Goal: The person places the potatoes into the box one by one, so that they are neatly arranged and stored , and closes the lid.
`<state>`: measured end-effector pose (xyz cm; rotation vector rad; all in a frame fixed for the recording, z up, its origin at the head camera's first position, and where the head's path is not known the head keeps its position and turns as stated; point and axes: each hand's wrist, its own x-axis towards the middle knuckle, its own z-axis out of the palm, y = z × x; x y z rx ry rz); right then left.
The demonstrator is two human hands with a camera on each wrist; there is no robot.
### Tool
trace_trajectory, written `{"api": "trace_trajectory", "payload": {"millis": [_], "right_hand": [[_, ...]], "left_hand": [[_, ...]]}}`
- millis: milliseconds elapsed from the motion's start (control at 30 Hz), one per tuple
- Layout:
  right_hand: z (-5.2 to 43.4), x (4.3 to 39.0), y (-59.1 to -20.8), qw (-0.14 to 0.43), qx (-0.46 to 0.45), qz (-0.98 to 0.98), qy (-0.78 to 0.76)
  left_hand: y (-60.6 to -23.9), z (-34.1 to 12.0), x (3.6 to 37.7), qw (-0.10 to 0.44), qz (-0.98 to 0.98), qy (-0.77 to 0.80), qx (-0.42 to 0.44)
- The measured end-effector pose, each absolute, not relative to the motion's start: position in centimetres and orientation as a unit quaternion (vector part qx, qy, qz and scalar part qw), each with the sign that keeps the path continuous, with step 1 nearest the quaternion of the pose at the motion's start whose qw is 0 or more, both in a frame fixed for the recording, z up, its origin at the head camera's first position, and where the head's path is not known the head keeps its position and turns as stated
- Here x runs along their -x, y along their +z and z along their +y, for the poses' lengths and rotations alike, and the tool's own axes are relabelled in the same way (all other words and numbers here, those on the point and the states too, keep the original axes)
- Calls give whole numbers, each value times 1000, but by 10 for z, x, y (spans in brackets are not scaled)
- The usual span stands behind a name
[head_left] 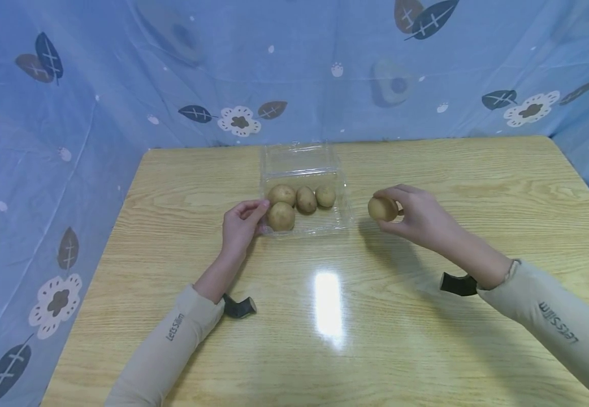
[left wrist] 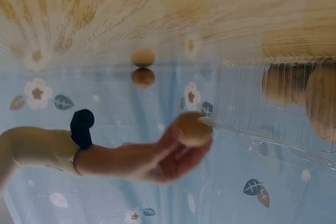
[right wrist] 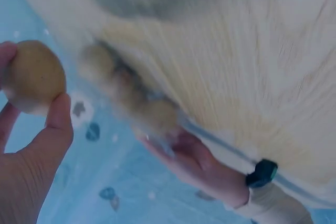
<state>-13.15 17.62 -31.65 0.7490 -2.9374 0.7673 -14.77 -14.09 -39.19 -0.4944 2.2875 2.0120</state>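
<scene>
Low in the frame the bench (head_left: 325,339) is bare and slick, so the potato (head_left: 382,208) pinched in the right hand (head_left: 416,217) right of the clear tray (head_left: 342,217) could slip and roll off if that grip loosens, and the light tray, steadied only by the left hand (head_left: 241,226) touching its left edge, might skid.

In your right wrist view the potatoes (right wrist: 126,90) in the clear box are blurred to soft brown shapes, and you cannot count them there. Your right hand (right wrist: 26,156) is cut off by the left and bottom edges. In your left wrist view the box (left wrist: 278,103) runs off the right edge, with its potatoes dim behind ribbed plastic.
</scene>
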Motion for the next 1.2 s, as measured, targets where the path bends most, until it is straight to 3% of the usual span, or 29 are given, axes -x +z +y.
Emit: {"api": "trace_trajectory", "payload": {"millis": [367,967,1200], "right_hand": [[125,142,-301,25,-273,-921,276],[73,168,-332,-91,-256,-917,290],[64,170,-340,-102,-248,-921,282]], "left_hand": [[-393,-141,148,26,734,660,156],[-395,-142,149,26,734,662,150],[-394,-143,150,25,735,659,158]]}}
